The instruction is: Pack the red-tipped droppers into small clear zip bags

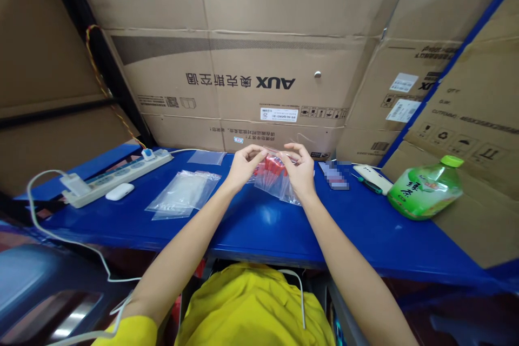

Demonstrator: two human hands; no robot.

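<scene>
Between my two hands is a clear plastic zip bag (267, 184) with red pieces (274, 165) showing through or behind it; which of the two I cannot tell. My left hand (246, 165) pinches the bag's top edge at its left side. The same edge is pinched by my right hand (299, 169) between thumb and fingers, farther right. More clear plastic lies under the right palm. Left of my hands, a stack of clear zip bags (182, 193) rests on the blue table (267, 232), with another flat bag (206, 158) behind it.
A white power strip (121, 175) with plugs and cables runs along the left, near a white earbud case (119, 191). To the right are a blurred-out card (334, 175), a cream-coloured tool (373, 179) and a green bottle (425, 189). Cardboard (243, 54) walls the back.
</scene>
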